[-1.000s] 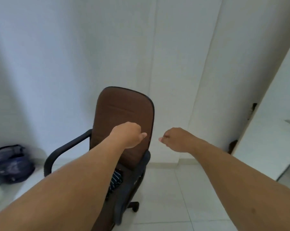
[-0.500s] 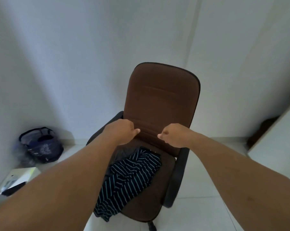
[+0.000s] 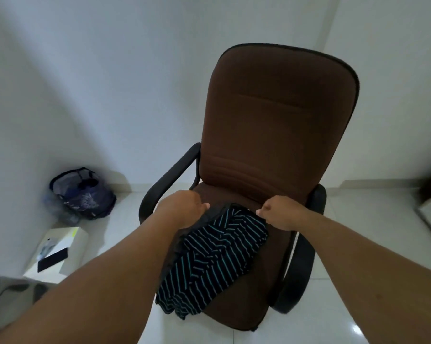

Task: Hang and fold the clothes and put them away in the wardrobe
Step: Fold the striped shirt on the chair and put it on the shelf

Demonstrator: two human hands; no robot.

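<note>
Two hands, left (image 3: 182, 209) and right (image 3: 280, 214), fingers curled at top edge of striped garment (image 3: 214, 259); grip unclear. Heaped on chair (image 3: 279, 120) seat, awaiting folding.

A dark garment with thin teal stripes (image 3: 214, 264) lies crumpled in a loose heap, its top edge between the left hand (image 3: 182, 209) and the right hand (image 3: 279, 214), the rest trailing down below both toward the viewer.
</note>
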